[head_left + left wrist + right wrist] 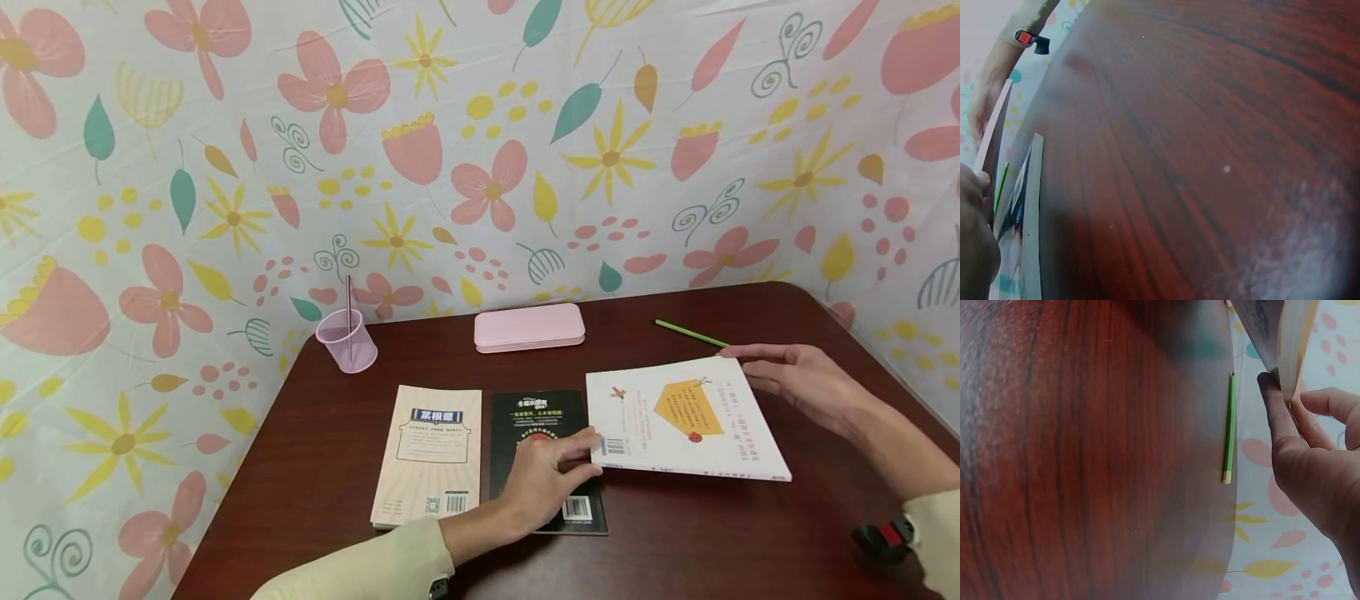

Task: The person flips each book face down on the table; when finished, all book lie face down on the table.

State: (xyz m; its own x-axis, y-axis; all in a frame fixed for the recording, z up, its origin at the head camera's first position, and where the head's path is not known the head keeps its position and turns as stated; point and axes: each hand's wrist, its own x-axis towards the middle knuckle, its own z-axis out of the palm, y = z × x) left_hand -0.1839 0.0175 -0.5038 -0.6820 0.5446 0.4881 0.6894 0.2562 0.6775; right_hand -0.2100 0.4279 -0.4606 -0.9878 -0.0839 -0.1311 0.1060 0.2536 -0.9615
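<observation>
A white book (pixel 633 400) with an orange panel and a barcode is lifted over the right side of the table. My left hand (pixel 540 479) pinches its left edge near the barcode, thumb at the lower side. At the far right corner, my right hand (pixel 810 387) grips the book between thumb and fingers, as the right wrist view shows. Beneath my left hand lies a black book (pixel 517 417), partly covered by that hand. To its left lies a beige book (pixel 431 479) with a blue title band.
A green pencil (pixel 686 332) lies beyond my right hand. A pink pencil case (pixel 528 327) sits at the back, and a pink mesh cup (pixel 351 350) with a pencil in it stands at the back left. Flower-patterned cloth (pixel 480 125) hangs behind the dark wooden table (pixel 300 500).
</observation>
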